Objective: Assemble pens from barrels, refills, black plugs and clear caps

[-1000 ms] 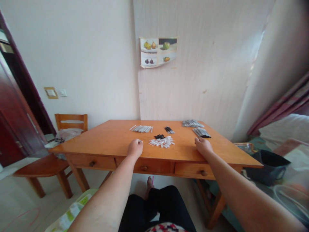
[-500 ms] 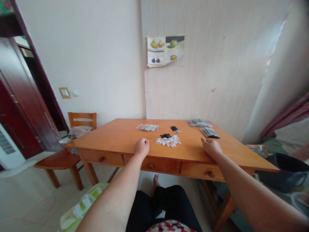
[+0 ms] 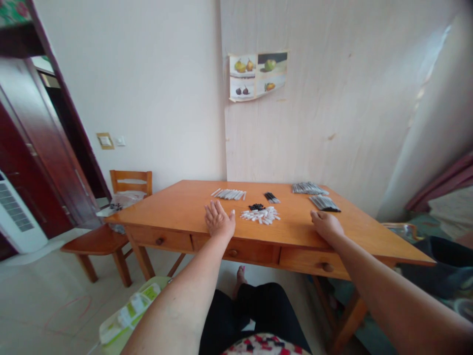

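My left hand [image 3: 219, 220] rests at the front of the wooden table [image 3: 166, 207], fingers spread, holding nothing. To its right lies a loose pile of small white plastic pieces [image 3: 261, 215], with a little heap of small black pieces [image 3: 256, 207] behind it. My right hand [image 3: 326, 226] is curled into a fist on the tabletop, and nothing shows in it. Beyond that fist lies a row of grey pen-like sticks with black ends [image 3: 324, 203]. Farther back are white tubes [image 3: 229, 194], a small bunch of thin black-and-clear sticks [image 3: 272, 197] and another grey pile of pen-like sticks [image 3: 309, 188].
A wooden chair [image 3: 99, 241] with a plastic bag [image 3: 127, 198] on it stands at the left. Below my left arm is a green-and-white container [image 3: 129, 315]. A dark bin [image 3: 439, 261] sits right of the table, and drawers [image 3: 162, 241] line its front edge.
My left hand has opened from a fist into spread fingers. My right hand stays closed in the same place. The view has shifted slightly to the left.
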The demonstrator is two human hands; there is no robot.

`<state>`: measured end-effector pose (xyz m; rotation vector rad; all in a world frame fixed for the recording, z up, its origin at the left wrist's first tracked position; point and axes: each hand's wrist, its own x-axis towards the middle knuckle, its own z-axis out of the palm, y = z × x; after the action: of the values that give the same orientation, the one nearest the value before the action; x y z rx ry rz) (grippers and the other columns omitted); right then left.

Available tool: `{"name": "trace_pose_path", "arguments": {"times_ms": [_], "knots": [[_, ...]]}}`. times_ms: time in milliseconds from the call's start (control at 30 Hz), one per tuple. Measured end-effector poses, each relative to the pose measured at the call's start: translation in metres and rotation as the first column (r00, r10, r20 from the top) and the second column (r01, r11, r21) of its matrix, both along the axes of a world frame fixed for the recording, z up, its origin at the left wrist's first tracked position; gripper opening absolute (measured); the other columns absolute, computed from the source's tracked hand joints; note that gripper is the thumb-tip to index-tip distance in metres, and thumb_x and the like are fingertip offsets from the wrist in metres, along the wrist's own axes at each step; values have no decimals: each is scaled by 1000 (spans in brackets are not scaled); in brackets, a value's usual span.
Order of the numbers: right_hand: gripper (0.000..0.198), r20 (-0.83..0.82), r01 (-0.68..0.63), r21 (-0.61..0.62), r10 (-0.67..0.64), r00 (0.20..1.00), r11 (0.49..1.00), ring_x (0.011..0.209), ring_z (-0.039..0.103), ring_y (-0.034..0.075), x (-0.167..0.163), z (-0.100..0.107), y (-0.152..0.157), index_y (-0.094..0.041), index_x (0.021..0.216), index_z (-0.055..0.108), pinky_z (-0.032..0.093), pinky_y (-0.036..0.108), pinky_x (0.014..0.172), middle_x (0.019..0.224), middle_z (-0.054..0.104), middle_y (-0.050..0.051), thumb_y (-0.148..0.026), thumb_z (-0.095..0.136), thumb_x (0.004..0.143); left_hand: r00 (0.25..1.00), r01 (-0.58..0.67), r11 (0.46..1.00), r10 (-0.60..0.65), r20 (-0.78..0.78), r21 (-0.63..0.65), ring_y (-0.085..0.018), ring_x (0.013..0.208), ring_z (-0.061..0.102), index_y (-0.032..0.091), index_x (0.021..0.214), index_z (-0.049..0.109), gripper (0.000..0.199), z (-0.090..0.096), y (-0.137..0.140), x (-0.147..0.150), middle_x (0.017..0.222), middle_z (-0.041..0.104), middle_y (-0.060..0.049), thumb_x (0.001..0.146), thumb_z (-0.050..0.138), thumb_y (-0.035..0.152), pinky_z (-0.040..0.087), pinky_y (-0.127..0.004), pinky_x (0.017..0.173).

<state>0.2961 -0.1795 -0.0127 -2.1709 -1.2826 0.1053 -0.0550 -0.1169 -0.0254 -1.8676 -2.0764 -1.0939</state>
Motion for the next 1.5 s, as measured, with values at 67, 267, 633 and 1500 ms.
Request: {"name": "trace_pose_path", "arguments": {"times_ms": [67,267,633,1500], "knots": [[39,-1,-28,56,28,1000,998,85,63,23,-10,-1,-1,-19,79,68,40,28,68,84,69,12,-47,41,89,996,47,999,-47,-80,8,-35,146,3,10,148,26,74,4,-3,0,158,17,-18,88,41,49,11,-54,114],[30,-34,-344,384,386,922,857,69,56,17,-87,6,-6,-19,81,62,38,26,63,71,63,3,-44,45,87,902,252,966,-210,-377,65,-34,144,10,16,130,52,51,42,-23,-6,153,32,-14,84,54,38,-5,-54,114],[15,-87,-599,668,846,526,441,70,53,15,-215,33,-52,-19,87,60,44,27,65,77,59,2,-31,52,87,832,320,943,-328,-448,-95,-27,88,60,18,85,67,27,59,-73,-1,85,69,-14,90,42,28,25,-47,93],[12,211,-691,549,722,659,470,74,56,18,-220,25,-71,-22,82,61,44,31,71,74,58,3,-20,51,88,784,311,922,-387,-485,-232,-27,78,61,20,69,67,25,55,-103,4,76,71,-10,85,47,19,24,-50,92]]}}
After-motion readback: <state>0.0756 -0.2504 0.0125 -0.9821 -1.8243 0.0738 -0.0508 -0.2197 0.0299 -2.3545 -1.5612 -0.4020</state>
